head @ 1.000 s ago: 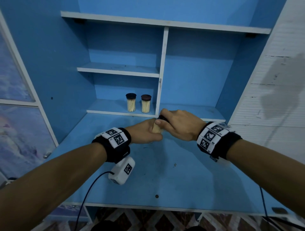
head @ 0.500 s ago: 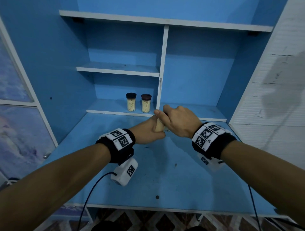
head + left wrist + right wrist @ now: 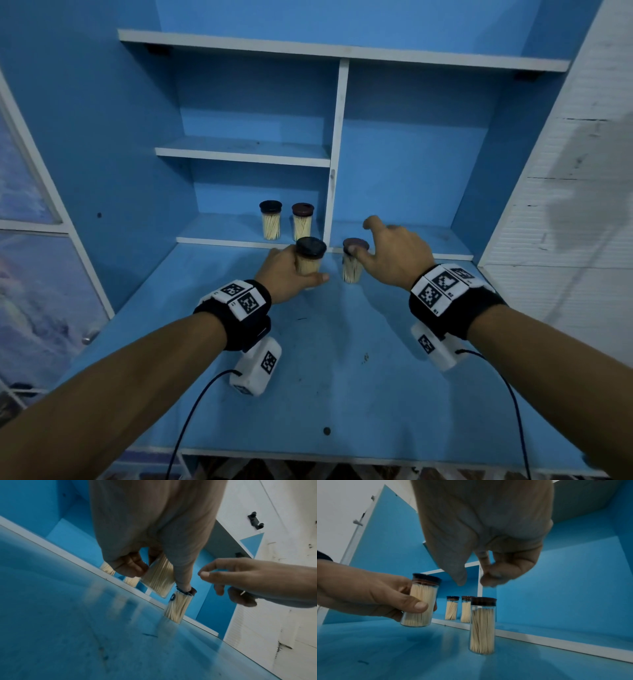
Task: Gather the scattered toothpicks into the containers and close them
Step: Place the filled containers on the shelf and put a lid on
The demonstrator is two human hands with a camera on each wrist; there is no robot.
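My left hand grips a glass toothpick jar with a dark lid, held slightly tilted a little above the blue desk. The left wrist view shows that held jar between thumb and fingers. A second lidded jar full of toothpicks stands on the desk just to its right. My right hand hovers over this standing jar with relaxed, spread fingers holding nothing. Two more lidded jars stand on the low shelf behind.
The white shelf edge and upright divider lie directly behind the hands. A white wall panel borders the right side. Small dark specks mark the desk. Cables trail from both wrist cameras.
Both hands were together on one jar, the right hand on its lid. The right hand has let go and moved right over the second jar; the left hand keeps the first jar.
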